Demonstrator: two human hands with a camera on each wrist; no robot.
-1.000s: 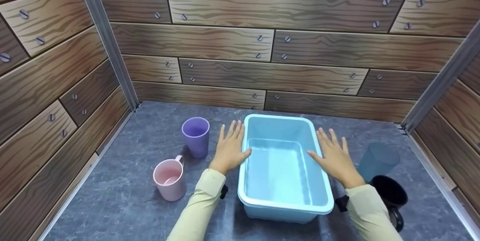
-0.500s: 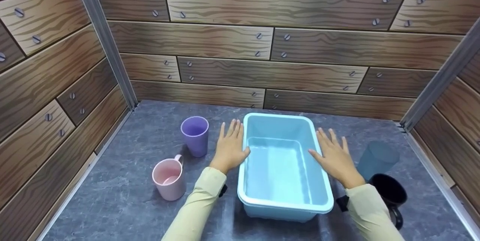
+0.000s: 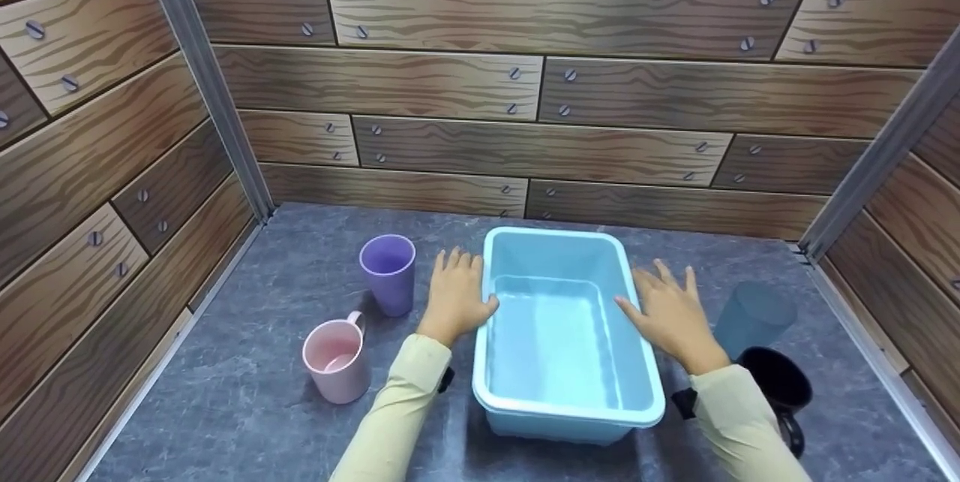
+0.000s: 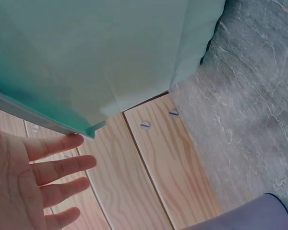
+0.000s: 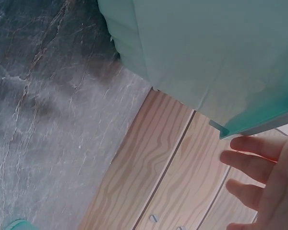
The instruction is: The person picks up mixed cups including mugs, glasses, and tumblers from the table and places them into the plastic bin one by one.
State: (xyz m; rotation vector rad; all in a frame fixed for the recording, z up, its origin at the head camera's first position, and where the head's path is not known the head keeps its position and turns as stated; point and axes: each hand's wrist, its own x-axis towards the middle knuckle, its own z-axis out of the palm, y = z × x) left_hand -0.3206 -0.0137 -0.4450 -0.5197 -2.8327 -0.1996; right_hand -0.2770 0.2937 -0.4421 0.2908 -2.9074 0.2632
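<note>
A light blue rectangular plastic basin (image 3: 555,253) stands on the grey marbled tabletop with nothing inside. My left hand (image 3: 454,298) lies along its left rim, thumb over the edge and fingers outside. On the opposite side, my right hand (image 3: 671,313) mirrors it, thumb at the right rim. From the left wrist, the fingers (image 4: 62,170) extend loosely under the lip, the forefinger right at it. The right wrist view shows similarly spread, slightly bent fingers (image 5: 249,165) below the rim. Neither hand curls round the basin.
To the left stand a purple cup (image 3: 391,290) and a pink mug (image 3: 343,381). A translucent blue-grey cup (image 3: 754,320) and a black mug (image 3: 780,384), partly behind the right sleeve, are on the right. Wood-patterned walls (image 3: 450,84) close off the back and sides.
The fingers of both hands have drawn in and bent slightly, with the hands still beside the rim. The basin, cups and mugs stay in place; the head view shifts a little.
</note>
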